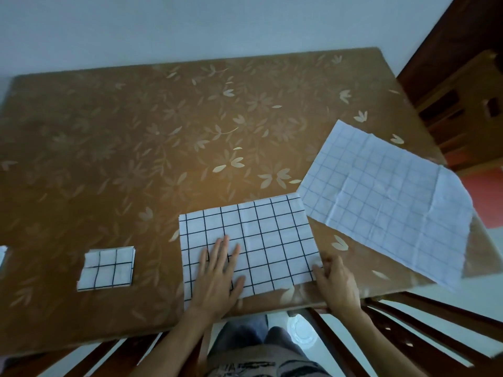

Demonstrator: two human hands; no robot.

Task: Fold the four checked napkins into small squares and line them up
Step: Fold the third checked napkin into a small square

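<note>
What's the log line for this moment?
left hand flat on half-folded napkin; right hand pinches its edge; folded square left; unfolded napkin right

A brown flower-patterned desk (122,126) stands against a pale wall (190,23). Dark wooden chairs (392,304) sit at its near edge, and a wooden cabinet (462,99) stands past its far right corner.

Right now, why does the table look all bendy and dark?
In the head view, the wide-angle lens bows the edges of the table; the light is dim and bluish; the right hand pinching the half-folded napkin looks slightly blurred.
</note>
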